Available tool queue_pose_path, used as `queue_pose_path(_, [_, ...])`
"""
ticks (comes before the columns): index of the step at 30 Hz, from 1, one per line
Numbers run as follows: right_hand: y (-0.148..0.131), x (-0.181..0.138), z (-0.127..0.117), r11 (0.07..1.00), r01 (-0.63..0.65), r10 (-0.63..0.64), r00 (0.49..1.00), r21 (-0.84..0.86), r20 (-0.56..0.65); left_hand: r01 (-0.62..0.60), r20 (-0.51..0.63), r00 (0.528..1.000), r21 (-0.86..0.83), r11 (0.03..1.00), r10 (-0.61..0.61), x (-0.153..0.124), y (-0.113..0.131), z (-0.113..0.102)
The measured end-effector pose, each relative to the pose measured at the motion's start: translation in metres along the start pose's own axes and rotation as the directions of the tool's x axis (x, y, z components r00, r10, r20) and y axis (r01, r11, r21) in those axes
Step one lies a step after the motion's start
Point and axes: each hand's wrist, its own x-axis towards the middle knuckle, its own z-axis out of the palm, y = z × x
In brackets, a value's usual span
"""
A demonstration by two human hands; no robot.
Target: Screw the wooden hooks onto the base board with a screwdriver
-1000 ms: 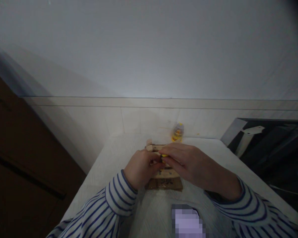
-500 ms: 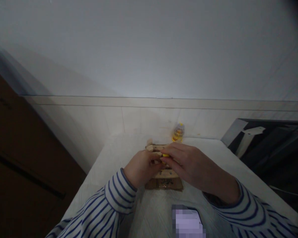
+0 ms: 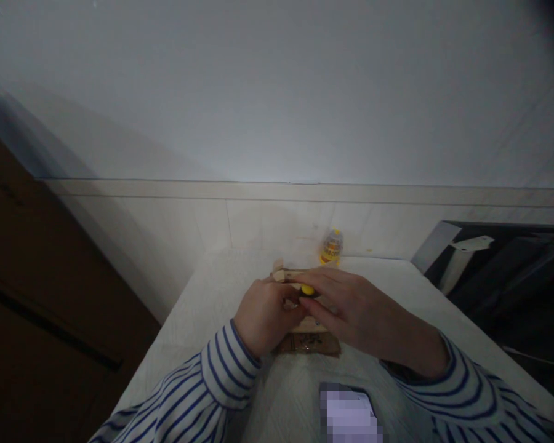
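My right hand (image 3: 351, 304) pinches a small upright tool with a rounded yellow top (image 3: 307, 289) and a dark part below it; it looks like a short screwdriver, its tip hidden. Right beside it, my left hand (image 3: 270, 314) has its fingers curled against a wooden slatted piece (image 3: 289, 274), and the fingertips almost meet those of the right hand. Pale slats show above and below the hands; the middle of the piece is covered by them. Under its near edge lies a brown printed packet (image 3: 309, 343), apparently cardboard or paper.
A clear bottle (image 3: 331, 247) with a yellow label and cap stands behind the hands, close to the wall. A phone (image 3: 351, 413) lies at the near edge of the white-covered table (image 3: 203, 295). Dark equipment (image 3: 489, 277) stands to the right, a brown wooden panel (image 3: 50, 295) to the left.
My left hand has shifted slightly right and closer to the right hand. More of the tool's yellow top now shows between the right fingers. Bottle and phone have stayed put.
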Motion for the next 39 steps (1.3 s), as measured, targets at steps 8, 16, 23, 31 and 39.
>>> queue_pose_path(8, [0.001,0.000,-0.001,1.000,-0.009,0.008,0.998,0.010,0.057,0.011,0.015,1.000,-0.019,1.000,-0.010,0.000,0.000,0.002])
queue_pose_path(16, [0.001,-0.001,-0.001,0.995,-0.044,0.050,0.997,-0.092,0.062,-0.102,0.107,0.988,-0.126,0.987,0.116,0.003,-0.005,0.001])
queue_pose_path(23, [0.000,0.000,0.001,0.987,-0.056,0.063,0.997,-0.153,0.040,-0.169,0.129,0.970,-0.257,0.951,0.207,0.005,-0.008,0.001])
queue_pose_path(31, [0.001,-0.001,0.002,0.988,-0.057,0.064,0.997,-0.144,0.045,-0.149,0.100,0.980,-0.181,0.972,0.169,0.005,-0.009,0.000])
queue_pose_path(39, [0.000,0.001,0.004,0.991,-0.065,0.068,0.997,-0.118,0.024,-0.053,0.032,0.998,-0.023,0.998,0.053,0.003,-0.006,0.000])
